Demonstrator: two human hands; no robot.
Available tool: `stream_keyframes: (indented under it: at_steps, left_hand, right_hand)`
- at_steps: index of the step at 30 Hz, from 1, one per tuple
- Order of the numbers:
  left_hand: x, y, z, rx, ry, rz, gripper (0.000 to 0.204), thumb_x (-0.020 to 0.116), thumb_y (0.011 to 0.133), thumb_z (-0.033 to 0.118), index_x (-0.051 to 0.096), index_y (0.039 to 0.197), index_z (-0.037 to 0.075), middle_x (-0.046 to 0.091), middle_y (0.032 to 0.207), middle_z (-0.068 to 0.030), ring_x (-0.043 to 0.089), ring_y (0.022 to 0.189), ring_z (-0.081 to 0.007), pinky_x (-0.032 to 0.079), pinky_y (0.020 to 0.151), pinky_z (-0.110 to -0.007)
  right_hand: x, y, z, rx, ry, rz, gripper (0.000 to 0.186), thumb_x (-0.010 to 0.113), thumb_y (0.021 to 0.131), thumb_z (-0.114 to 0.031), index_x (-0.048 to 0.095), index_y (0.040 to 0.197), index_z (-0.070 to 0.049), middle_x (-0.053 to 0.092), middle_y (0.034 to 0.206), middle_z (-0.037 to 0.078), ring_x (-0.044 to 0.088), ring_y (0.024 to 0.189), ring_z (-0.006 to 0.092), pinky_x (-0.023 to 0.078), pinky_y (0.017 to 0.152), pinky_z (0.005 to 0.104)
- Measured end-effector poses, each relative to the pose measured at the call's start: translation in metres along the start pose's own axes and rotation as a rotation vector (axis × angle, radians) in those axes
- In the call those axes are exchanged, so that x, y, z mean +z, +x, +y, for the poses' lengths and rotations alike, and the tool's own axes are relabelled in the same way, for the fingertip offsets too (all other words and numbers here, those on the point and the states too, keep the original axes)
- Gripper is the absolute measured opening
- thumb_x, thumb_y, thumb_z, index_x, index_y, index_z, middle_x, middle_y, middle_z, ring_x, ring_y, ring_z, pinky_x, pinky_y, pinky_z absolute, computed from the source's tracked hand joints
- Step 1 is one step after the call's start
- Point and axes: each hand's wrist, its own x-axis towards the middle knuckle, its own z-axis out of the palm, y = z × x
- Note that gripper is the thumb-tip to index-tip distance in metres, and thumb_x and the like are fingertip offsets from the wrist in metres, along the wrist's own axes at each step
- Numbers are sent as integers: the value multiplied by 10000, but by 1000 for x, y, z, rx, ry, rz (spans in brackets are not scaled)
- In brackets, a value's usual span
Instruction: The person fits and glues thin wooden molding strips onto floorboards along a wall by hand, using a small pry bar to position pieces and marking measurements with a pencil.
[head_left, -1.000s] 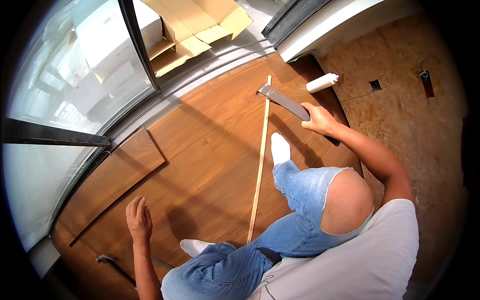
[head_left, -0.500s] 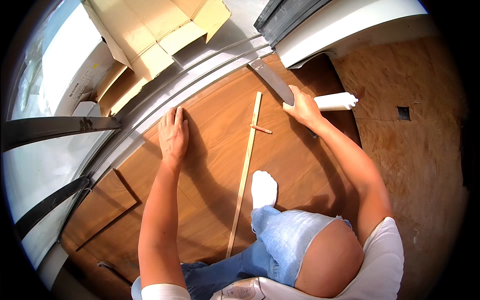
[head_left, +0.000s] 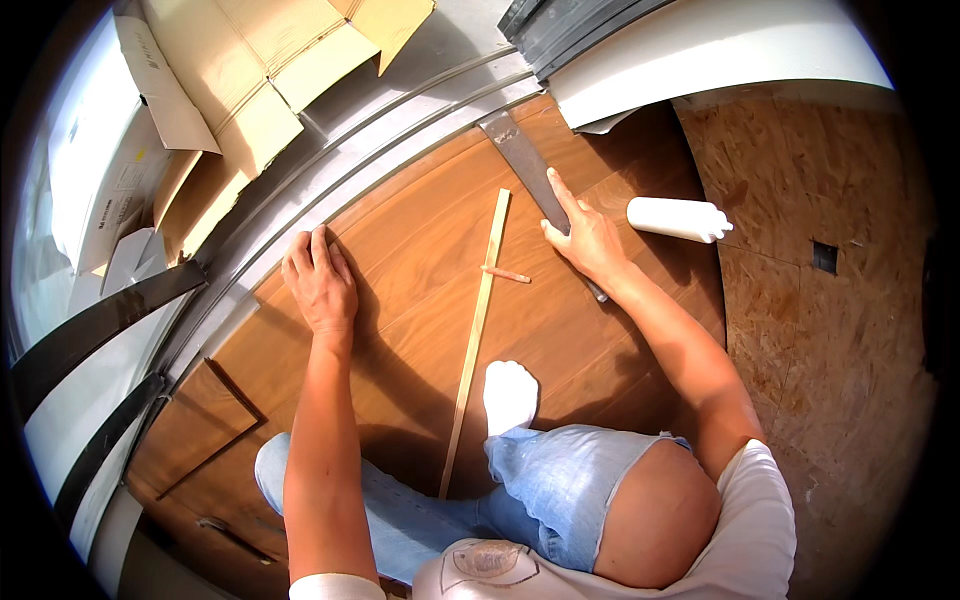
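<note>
Wood floor | right hand on pull bar, apparently pointing up-left

left hand: you've swung it up from beside your knee, now flat on the brown wood-look floor planks near the window track | right hand: slid down the flat grey metal bar, fingers now spread over it | view's tipped closer in
</note>
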Motion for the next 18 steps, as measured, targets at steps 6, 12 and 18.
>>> stream_keyframes:
  at_steps: [6,12,18]
  left_hand:
    - [4,-1,-1,2,27,-23,384,666,976,114,658,1357,64,590,1345,-171,533,1277,-389,424,1111,-504]
    - [-1,0,-4,-1,39,-36,377,663,977,108,663,1349,47,593,1336,-175,539,1263,-388,429,1104,-505]
    - [0,1,0,-6,35,-54,387,668,967,93,658,1351,44,587,1334,-180,539,1257,-397,429,1100,-511]
  right_hand:
    - [26,-3,12,-25,-34,70,896,776,948,-303,292,1701,-279,694,869,200,698,776,416,559,703,496]
    - [3,4,-3,53,-2,13,836,773,952,-366,357,1674,-307,702,860,208,726,781,398,578,704,494]
    - [-30,9,-17,115,49,-73,821,768,952,-360,373,1669,-291,722,852,213,712,742,362,567,711,473]
